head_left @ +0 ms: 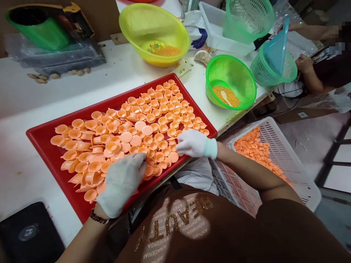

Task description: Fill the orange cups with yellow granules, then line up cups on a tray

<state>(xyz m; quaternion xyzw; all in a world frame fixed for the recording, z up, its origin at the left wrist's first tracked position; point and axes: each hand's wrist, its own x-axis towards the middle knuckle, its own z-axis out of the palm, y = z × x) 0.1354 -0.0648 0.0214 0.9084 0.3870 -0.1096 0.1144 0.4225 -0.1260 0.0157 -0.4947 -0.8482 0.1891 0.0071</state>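
Observation:
Small orange plastic toy cups (163,108) cover most of a red tray (41,128) on the table, mostly with their openings up. Flat orange discs like toy saucers (126,137) lie among them near the middle, and larger orange pieces, some tilted, crowd the left end. My left hand (122,180), in a white glove, is over the tray's near side with its fingers curled down among the cups; the fingertips are hidden. My right hand (192,143), also gloved, reaches to cups near the right end, fingers drawn together. What either hand grips is hidden.
Beyond the tray stand a yellow bowl (137,27) and a green bowl (246,86) with small orange bits. At right below the table, a white crate (298,186) holds orange pieces. Green baskets (264,75) and another person (315,75) are farther back. A black object (41,233) lies front left.

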